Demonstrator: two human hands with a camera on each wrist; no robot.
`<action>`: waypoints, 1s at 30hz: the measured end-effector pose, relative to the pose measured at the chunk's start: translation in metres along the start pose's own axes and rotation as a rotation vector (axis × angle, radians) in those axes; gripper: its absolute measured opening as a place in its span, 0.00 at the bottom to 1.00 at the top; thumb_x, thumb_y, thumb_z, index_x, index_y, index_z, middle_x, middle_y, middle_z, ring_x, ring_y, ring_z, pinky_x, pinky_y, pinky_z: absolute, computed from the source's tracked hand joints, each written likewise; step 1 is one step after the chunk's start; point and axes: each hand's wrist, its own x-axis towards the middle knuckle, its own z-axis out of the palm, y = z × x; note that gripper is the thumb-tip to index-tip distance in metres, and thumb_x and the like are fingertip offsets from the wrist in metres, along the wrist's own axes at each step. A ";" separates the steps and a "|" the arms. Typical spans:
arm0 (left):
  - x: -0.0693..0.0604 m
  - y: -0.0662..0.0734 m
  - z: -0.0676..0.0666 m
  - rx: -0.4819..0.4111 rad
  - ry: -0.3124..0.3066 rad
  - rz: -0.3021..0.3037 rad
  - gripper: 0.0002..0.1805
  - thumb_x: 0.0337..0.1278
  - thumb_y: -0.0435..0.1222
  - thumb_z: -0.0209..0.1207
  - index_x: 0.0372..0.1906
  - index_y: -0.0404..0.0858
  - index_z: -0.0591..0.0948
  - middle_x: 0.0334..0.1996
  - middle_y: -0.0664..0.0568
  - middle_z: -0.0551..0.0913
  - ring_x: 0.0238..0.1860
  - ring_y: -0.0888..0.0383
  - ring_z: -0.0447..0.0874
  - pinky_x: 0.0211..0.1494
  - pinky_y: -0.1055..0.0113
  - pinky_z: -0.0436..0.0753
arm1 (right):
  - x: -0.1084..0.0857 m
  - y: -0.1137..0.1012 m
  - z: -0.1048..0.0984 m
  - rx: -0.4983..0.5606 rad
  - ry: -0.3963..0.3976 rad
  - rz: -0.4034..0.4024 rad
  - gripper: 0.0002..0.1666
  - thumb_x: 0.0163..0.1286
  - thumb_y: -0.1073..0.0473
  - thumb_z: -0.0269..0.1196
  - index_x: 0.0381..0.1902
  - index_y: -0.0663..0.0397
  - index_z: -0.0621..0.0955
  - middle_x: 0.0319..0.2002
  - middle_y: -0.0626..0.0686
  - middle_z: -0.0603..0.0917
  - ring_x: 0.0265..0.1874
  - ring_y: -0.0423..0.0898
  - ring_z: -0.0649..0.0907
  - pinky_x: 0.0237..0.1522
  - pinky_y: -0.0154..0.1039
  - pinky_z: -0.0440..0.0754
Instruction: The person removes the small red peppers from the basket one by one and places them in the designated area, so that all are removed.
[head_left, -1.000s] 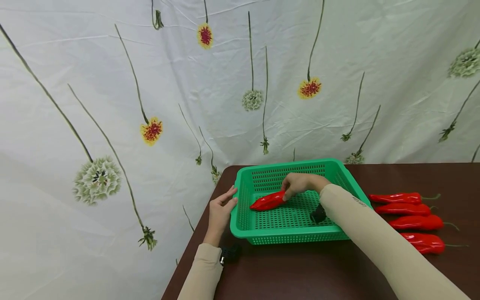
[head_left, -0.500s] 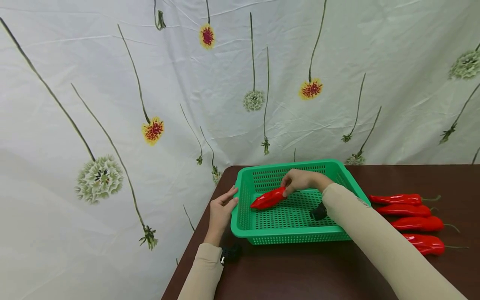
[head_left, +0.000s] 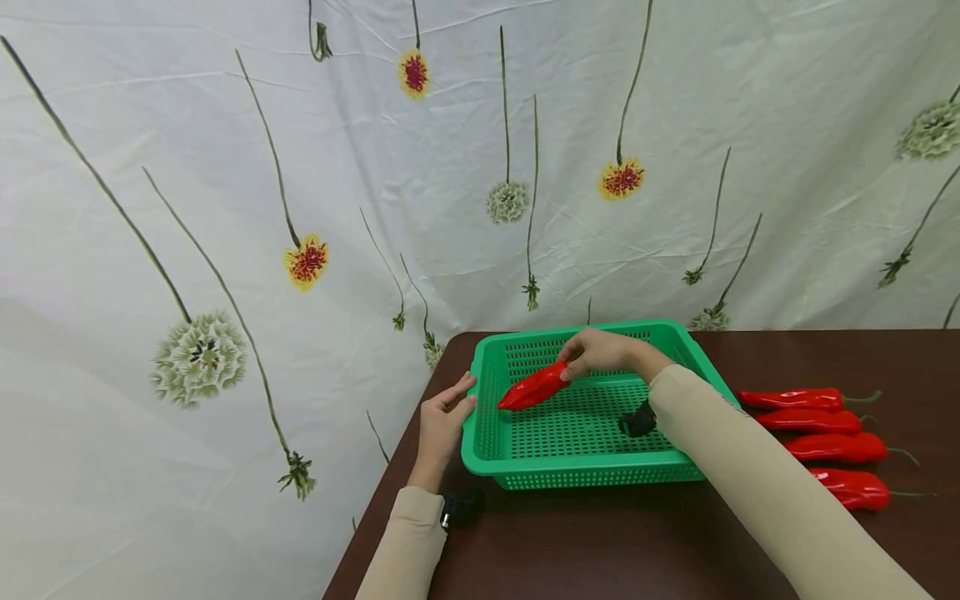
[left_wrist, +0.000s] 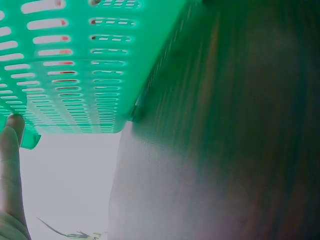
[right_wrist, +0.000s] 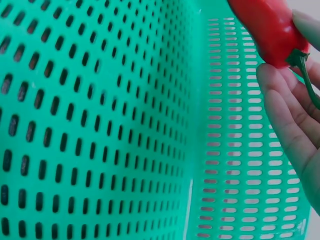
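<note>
A red pepper [head_left: 534,387] with a green stem is in my right hand [head_left: 600,350], which pinches it at the stem end inside the green plastic basket [head_left: 600,460]. In the right wrist view the pepper [right_wrist: 272,30] sits between thumb and fingers, its stem hanging by the palm [right_wrist: 300,130]. The pepper tilts, its tip pointing to the basket's left side. My left hand [head_left: 440,429] touches the basket's left rim with its fingers fairly straight. From the left wrist, a finger [left_wrist: 10,165] shows against the outside of the slotted basket wall [left_wrist: 80,65].
Several red peppers [head_left: 840,447] lie in a column on the dark brown table [head_left: 585,542], right of the basket. Behind the table hangs a white cloth [head_left: 450,167] printed with flowers. A black wrist camera [head_left: 637,421] on the right wrist hangs over the basket floor.
My right hand has risen slightly, lifting the pepper's stem end up so it tilts more. The left hand keeps its place at the rim.
</note>
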 end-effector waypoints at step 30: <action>0.001 0.000 -0.001 -0.024 0.002 -0.002 0.18 0.64 0.28 0.60 0.59 0.34 0.83 0.65 0.42 0.78 0.68 0.46 0.75 0.52 0.80 0.79 | -0.026 -0.027 -0.017 0.147 0.090 -0.024 0.28 0.71 0.54 0.65 0.64 0.62 0.77 0.57 0.60 0.81 0.56 0.55 0.81 0.59 0.50 0.78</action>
